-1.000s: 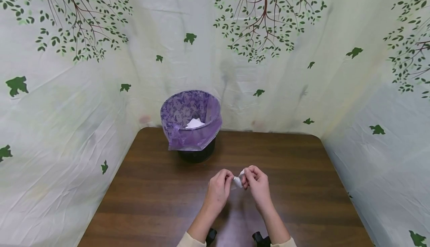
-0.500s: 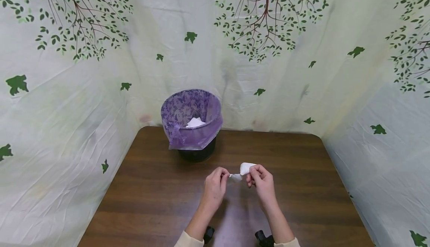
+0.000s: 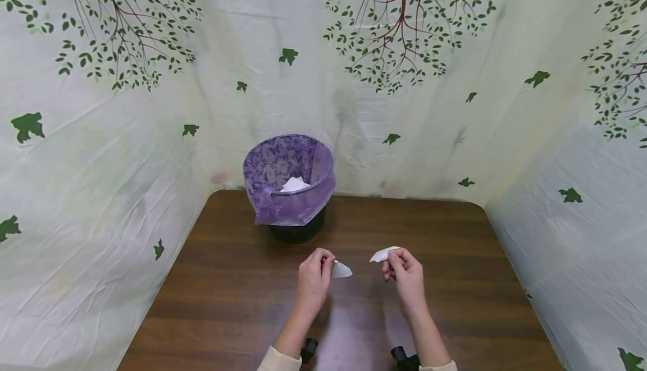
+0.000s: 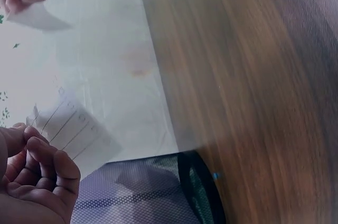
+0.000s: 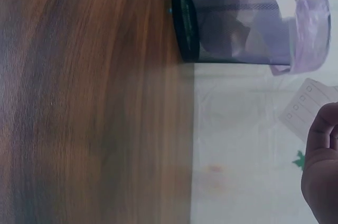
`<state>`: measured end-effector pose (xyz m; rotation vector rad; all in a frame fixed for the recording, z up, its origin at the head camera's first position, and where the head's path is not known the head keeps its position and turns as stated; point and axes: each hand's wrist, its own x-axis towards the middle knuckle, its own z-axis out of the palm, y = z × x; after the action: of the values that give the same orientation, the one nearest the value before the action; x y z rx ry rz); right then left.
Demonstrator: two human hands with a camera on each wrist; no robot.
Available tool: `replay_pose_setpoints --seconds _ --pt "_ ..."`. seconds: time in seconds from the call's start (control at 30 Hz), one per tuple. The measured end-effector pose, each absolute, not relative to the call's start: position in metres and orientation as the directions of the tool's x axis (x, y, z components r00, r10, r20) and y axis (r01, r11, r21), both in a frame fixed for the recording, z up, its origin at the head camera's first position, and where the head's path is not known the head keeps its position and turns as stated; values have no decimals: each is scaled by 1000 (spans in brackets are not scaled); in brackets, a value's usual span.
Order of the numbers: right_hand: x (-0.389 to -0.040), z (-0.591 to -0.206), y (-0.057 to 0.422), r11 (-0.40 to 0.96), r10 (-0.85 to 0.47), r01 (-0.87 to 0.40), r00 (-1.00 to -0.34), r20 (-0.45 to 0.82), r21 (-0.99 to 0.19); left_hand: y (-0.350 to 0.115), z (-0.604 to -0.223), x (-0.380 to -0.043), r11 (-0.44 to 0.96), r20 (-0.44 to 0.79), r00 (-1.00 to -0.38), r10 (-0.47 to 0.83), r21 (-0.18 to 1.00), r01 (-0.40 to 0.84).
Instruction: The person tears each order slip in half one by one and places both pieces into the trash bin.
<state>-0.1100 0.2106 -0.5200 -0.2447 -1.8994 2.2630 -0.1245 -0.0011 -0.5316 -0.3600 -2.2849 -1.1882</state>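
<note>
Over the middle of the table my left hand (image 3: 313, 275) pinches a small white piece of paper (image 3: 342, 270) between thumb and fingertips. My right hand (image 3: 406, 275) pinches another white paper piece (image 3: 382, 255) a short way to the right, and a gap separates the two. Close up in the left wrist view, the left hand's paper (image 4: 74, 129) carries printed lines and small boxes. Similar print shows on the right hand's paper (image 5: 306, 105) in the right wrist view. Both pieces are held above the tabletop.
A dark mesh wastebasket (image 3: 298, 233) stands at the table's back left, lined with a purple bag (image 3: 290, 211). White paper (image 3: 295, 184) lies inside it. The brown wooden table (image 3: 434, 236) is enclosed by a leaf-patterned white curtain (image 3: 419, 163).
The hands have moved apart, left hand leftward and right hand rightward. The white paper earlier bunched between them now shows as two separate pieces, one in each hand.
</note>
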Motion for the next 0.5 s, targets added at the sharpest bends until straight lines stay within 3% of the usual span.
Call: replay_pose_setpoints --seconds 0.5 --pt "-120 -515 200 -127 167 -103 -983 81 -987 -15 -507 -126 550 561 -828 -14 696 462"
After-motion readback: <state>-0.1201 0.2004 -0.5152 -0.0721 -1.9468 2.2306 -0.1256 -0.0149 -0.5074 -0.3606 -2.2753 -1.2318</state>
